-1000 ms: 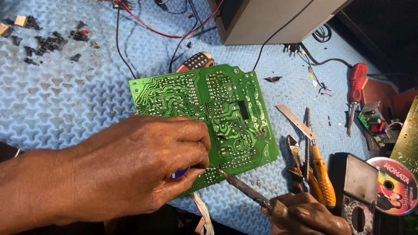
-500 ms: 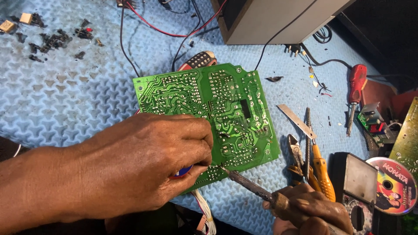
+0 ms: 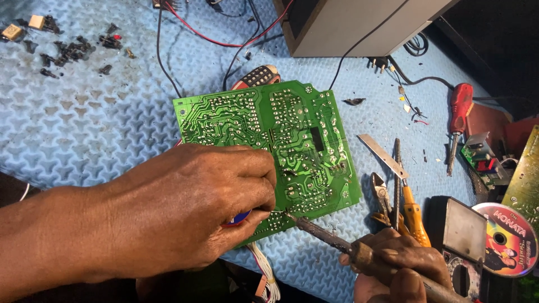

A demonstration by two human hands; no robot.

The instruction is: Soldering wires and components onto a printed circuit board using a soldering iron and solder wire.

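Left hand (image 3: 185,216) pinches what looks like a small blue tool against the green circuit board (image 3: 269,146) lying solder-side up on the blue tabletop (image 3: 84,134), right hand (image 3: 398,269) gripping a soldering iron (image 3: 331,238) touching its edge, pliers (image 3: 387,199) nearby.

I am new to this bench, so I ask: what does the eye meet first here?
First the green circuit board, solder side up, in the middle of the blue mat. The left hand covers its near corner, and the right hand touches a soldering iron tip to the board's near edge.
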